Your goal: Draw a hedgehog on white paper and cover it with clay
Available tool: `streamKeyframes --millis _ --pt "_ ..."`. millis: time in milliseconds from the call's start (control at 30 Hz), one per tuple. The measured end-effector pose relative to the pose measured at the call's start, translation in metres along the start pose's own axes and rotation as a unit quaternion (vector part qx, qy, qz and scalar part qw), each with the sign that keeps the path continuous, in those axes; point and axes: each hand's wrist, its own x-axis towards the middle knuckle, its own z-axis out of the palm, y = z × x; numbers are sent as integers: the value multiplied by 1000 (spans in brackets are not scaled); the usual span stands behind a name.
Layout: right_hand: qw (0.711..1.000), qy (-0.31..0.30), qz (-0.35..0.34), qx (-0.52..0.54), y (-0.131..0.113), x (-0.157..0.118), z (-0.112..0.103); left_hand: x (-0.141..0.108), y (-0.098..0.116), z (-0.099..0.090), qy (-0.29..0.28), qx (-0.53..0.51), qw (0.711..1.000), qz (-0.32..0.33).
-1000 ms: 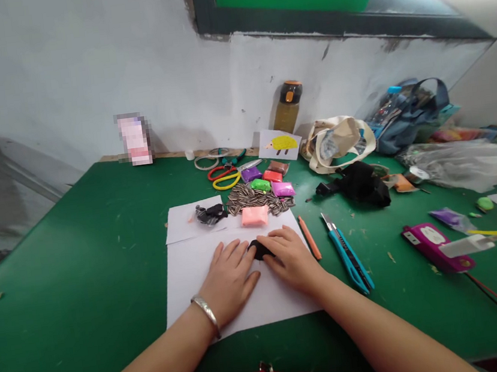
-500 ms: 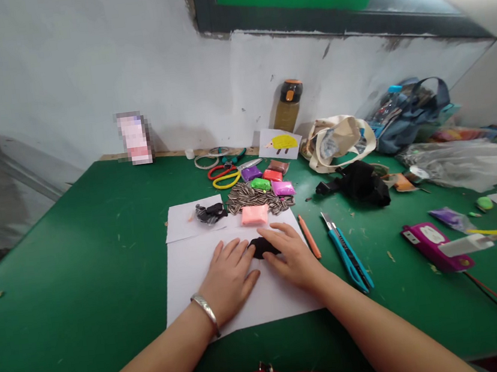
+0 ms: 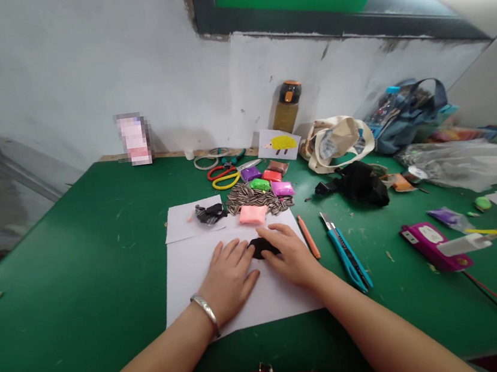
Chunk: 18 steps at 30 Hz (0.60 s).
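A flat black piece (image 3: 262, 247) lies on the white paper (image 3: 194, 262), between my two hands. My left hand (image 3: 230, 279) rests flat on the paper with its fingers spread, its fingertips at the left edge of the black piece. My right hand (image 3: 292, 256) is over the right part of the black piece, fingers apart and touching it, and hides its right end. Just beyond the hands sits a pink clay pack (image 3: 252, 214). A crumpled black wrapper (image 3: 210, 213) is on a smaller sheet at the upper left.
Sunflower seeds (image 3: 245, 200), coloured clay packs (image 3: 282, 188) and scissors (image 3: 227, 180) lie farther back. An orange pen (image 3: 308, 237) and a blue cutter (image 3: 347, 255) are at the right. Beyond them are a purple device (image 3: 435, 247), a black bag (image 3: 361, 184) and a bottle (image 3: 287, 107).
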Motion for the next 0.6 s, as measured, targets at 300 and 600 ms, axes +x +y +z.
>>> streamKeyframes --millis 300,600 --pt "1000 -10 -1 -5 -3 -3 0 0 0 0 -10 8 1000 -5" --pt "1000 15 -20 -9 -2 -4 1 1 2 0 -37 18 999 -8"
